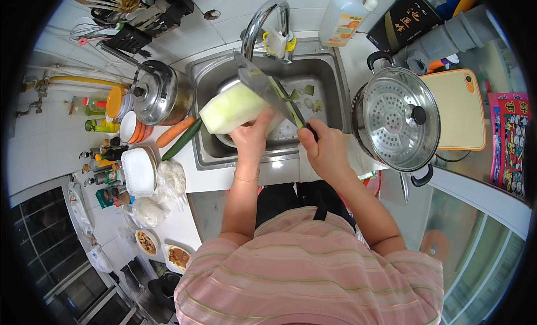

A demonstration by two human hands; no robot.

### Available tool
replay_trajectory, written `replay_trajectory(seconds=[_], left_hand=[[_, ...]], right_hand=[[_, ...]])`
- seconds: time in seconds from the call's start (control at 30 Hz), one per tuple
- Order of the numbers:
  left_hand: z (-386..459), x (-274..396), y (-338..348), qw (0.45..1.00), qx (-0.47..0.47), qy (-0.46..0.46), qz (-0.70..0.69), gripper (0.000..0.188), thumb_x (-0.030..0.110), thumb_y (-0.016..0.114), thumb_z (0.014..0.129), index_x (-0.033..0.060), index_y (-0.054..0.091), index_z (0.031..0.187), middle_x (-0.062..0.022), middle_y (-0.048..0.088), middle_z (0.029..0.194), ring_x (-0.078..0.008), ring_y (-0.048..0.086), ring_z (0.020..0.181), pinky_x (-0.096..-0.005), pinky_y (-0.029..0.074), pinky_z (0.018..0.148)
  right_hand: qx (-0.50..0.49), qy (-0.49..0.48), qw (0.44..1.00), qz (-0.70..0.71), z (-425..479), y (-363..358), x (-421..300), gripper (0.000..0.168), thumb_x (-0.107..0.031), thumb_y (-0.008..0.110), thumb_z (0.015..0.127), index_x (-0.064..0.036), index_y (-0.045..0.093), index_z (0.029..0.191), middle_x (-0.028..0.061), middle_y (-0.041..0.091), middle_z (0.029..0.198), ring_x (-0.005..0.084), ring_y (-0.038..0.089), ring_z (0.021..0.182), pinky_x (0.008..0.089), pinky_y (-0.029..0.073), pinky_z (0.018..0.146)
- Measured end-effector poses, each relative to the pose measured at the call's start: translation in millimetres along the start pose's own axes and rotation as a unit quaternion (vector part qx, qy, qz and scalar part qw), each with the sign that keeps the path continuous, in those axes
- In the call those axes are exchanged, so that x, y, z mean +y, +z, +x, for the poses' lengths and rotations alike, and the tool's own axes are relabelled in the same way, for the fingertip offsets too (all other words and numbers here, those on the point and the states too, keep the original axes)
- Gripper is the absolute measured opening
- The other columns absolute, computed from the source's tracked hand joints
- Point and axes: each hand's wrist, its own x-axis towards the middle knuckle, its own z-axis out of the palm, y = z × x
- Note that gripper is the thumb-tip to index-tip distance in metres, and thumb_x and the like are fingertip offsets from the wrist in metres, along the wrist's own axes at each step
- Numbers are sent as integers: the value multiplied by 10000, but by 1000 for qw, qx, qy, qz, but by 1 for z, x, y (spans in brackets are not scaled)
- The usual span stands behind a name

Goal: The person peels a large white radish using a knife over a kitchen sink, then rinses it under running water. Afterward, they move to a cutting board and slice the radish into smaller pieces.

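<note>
Over the stainless steel sink (201,150), my left hand (251,136) holds a large pale green peeled piece of melon or gourd (235,106) from below. My right hand (323,146) is closed around the black handle of a wide-bladed kitchen knife (264,85). The blade lies against the upper right side of the piece, pointing up and left. A green strip of peel (279,90) clings along the blade. Scraps of green peel (309,90) lie in the sink basin. Behind the piece, the rim of a metal bowl partly shows.
A carrot (175,132) and a cucumber (182,139) lie left of the sink, near a metal kettle (157,92). The curved faucet (266,18) rises behind. On the right stand a lidded steamer pot (400,119) and a cutting board (459,111). A cloth (354,157) hangs at the front edge.
</note>
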Motion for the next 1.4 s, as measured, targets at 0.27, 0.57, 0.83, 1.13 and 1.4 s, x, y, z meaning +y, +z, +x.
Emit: replay_trajectory(seconds=[0.27, 0.57, 0.83, 1.13, 1.4], left_hand=[[8, -4, 3, 978, 45, -41, -199, 379, 103, 799, 755, -16, 601, 1056, -41, 646, 956, -132, 608, 790, -242, 486, 722], [12, -8, -7, 960, 19, -31, -278, 448, 144, 764, 804, 3, 543, 1167, -79, 635, 1079, -157, 609, 964, -321, 470, 887], [13, 14, 4, 916, 82, -101, -379, 359, 279, 600, 929, 12, 548, 1163, -63, 612, 1121, -175, 572, 1035, -347, 445, 928], [-14, -11, -3, 882, 65, -191, -425, 451, 387, 467, 954, 69, 488, 1272, -98, 570, 1205, -256, 561, 1096, -404, 472, 937], [-16, 1, 6, 933, 67, -83, -343, 358, 239, 541, 947, 36, 494, 1237, -81, 573, 1162, -207, 562, 1066, -354, 486, 905]], right_hand=[[-3, 13, 1000, 11, 13, 0, 4, 524, -480, 507, 923, 22, 586, 795, 208, 563, 624, 399, 559, 611, 437, 419, 565], [14, 34, 997, 65, 24, 13, 42, 467, -440, 539, 912, 18, 594, 837, 188, 560, 646, 356, 563, 616, 403, 425, 590], [65, -55, 995, 55, -4, -1, 10, 528, -535, 611, 834, -9, 564, 831, 165, 562, 643, 366, 567, 600, 405, 435, 548], [58, -123, 990, -46, -21, -1, 8, 581, -607, 581, 828, -26, 577, 836, 117, 513, 571, 294, 545, 507, 337, 402, 469], [80, -134, 986, -55, -20, -6, 2, 538, -564, 666, 759, -37, 565, 803, 120, 538, 565, 329, 569, 526, 394, 431, 484]])
